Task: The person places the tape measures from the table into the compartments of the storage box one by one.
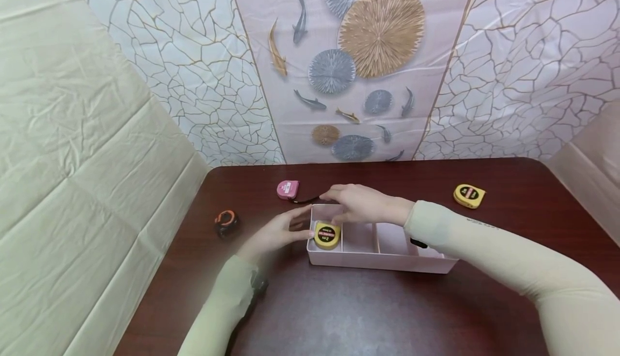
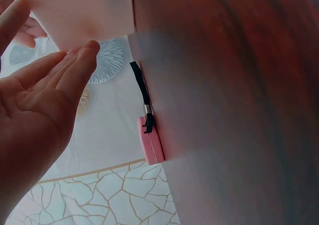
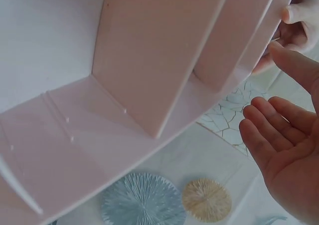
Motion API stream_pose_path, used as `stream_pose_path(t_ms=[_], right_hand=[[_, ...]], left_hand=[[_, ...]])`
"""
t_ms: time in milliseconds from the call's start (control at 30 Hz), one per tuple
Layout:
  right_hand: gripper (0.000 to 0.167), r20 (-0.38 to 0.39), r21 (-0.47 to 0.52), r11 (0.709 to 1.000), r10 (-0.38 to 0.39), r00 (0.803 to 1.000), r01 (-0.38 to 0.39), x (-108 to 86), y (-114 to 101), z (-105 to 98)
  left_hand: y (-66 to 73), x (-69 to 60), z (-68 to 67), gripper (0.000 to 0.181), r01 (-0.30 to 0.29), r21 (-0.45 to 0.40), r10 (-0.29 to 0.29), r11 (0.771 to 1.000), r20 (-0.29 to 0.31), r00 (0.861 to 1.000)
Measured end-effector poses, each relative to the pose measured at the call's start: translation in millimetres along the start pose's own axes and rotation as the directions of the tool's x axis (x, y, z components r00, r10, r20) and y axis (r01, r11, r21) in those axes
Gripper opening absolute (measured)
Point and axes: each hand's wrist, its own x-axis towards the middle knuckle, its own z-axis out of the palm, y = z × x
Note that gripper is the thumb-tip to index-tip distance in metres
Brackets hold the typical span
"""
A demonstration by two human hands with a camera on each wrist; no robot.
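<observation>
A pale pink divided box stands on the table, and a yellow tape measure lies in its leftmost compartment. My left hand is at the box's left end, thumb by the rim next to the tape measure. In the left wrist view its nearly straight fingers touch or nearly touch the outer wall. My right hand reaches over the far rim, its thumb above the leftmost compartment near the yellow tape measure. The right wrist view shows nothing in its palm, with loosely extended fingers.
Behind the box's left end lies a pink tape measure with a black strap. A black and orange tape measure sits at the left, and another yellow tape measure at the right back. A patterned cloth wall rises behind the table.
</observation>
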Motion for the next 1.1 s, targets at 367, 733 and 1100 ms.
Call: stream_pose_path(t_ms=[367, 733, 1100], right_hand=[[0.056, -0.043, -0.019, 0.998, 0.055, 0.998, -0.056, -10.5, 5, -17], [0.057, -0.116, -0.046, 0.994, 0.094, 0.989, -0.100, -25.1, 20, -30], [0.054, -0.107, -0.097, 0.981, 0.159, 0.981, -0.170, -45.1, 38, -41]], left_hand=[[1.0, -0.7, 0.0, 0.071, -0.010, -0.023, 0.010, 1.000, 0.000, 1.000], [1.0, -0.1, 0.3, 0.072, -0.008, -0.022, 0.009, 1.000, 0.010, 1.000], [0.6, 0.3, 1.4, 0.073, -0.012, -0.025, 0.013, 1.000, 0.010, 1.000]])
